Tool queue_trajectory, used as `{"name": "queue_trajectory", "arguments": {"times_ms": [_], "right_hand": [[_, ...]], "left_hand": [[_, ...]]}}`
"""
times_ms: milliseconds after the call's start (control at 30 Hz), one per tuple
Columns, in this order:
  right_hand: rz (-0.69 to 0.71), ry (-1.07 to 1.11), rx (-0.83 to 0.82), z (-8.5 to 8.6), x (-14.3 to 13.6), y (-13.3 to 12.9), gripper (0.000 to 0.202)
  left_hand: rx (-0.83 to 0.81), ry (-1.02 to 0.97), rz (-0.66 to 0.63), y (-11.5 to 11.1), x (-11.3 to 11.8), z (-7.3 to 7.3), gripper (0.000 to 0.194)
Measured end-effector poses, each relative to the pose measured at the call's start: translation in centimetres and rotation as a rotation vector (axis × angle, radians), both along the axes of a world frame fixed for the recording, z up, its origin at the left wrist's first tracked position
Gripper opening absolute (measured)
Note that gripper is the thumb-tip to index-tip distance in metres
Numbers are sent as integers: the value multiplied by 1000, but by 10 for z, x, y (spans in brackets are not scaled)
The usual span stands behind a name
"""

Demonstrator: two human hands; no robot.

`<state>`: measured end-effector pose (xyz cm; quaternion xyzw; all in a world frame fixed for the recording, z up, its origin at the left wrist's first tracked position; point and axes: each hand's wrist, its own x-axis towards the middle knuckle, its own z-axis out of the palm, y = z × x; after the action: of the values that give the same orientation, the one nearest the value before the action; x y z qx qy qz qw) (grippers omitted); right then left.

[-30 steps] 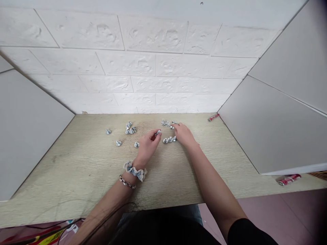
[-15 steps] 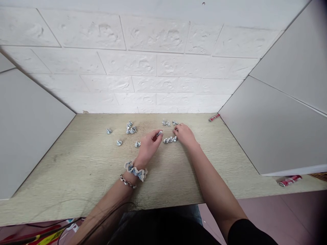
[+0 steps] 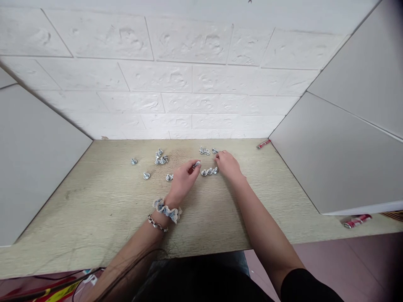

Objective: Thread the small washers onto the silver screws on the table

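Within left hand [image 3: 183, 178], half-hidden fastener [image 3: 197, 164]

Bright diffuse light washes white brick-textured wall [image 3: 176, 77], soft shadow dulls pale wood-grain tabletop [image 3: 208, 214] near center, wide-angle stretch at sides, right edge dark, small silver metal bolts [image 3: 210, 171] look slightly soft.

From close above, one head-worn camera faces forward and down across the tabletop [image 3: 208, 218] toward the white wall [image 3: 174, 77].

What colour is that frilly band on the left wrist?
The frilly band is pale blue with whitish edges, seen best in the head view.
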<state>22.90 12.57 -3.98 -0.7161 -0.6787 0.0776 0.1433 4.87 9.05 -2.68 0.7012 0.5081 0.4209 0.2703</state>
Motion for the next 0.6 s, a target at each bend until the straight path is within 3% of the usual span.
{"name": "queue_trajectory", "arguments": {"times_ms": [167, 333, 400, 600], "right_hand": [[39, 182, 220, 14, -15, -9, 14], [383, 452, 311, 19, -38, -19, 14], [450, 515, 323, 18, -43, -21, 16], [418, 637, 372, 23, -43, -24, 16]], "left_hand": [[-3, 31, 8, 1, 0, -2, 25], [-34, 75, 2, 4, -2, -6, 23], [-44, 81, 6, 4, -2, -6, 23], [-56, 61, -30, 6, -4, -8, 28]]}}
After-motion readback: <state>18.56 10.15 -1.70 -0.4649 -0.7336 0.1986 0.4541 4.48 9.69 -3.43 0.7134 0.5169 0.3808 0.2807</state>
